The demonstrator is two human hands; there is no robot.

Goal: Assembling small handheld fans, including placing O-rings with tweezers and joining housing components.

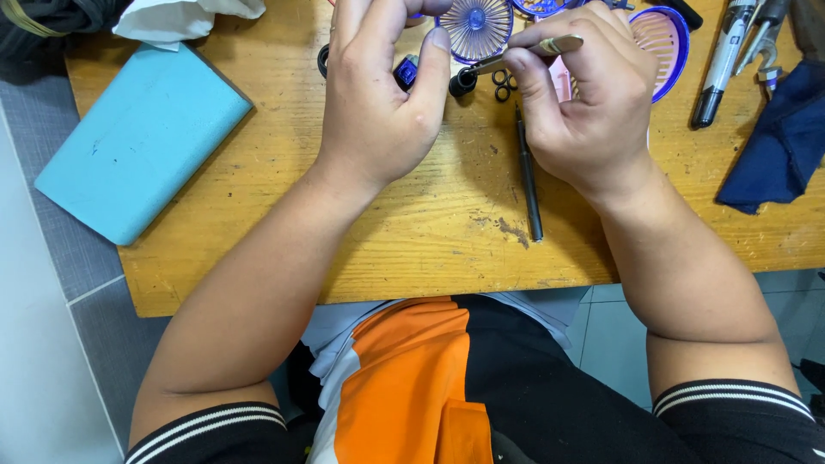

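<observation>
My left hand rests at the far middle of the wooden table, its fingers curled around something at the top edge that I cannot make out; its thumb points toward a round blue fan grille. My right hand pinches a pair of metal tweezers, whose tips point left toward a small black cylindrical part. Small black rings lie just beside it. A thin black tool lies on the table under my right hand.
A light blue flat case lies at the left. A purple fan cover stands behind my right hand. Pens and metal tools and a dark blue cloth sit at the right. White cloth lies at the far left.
</observation>
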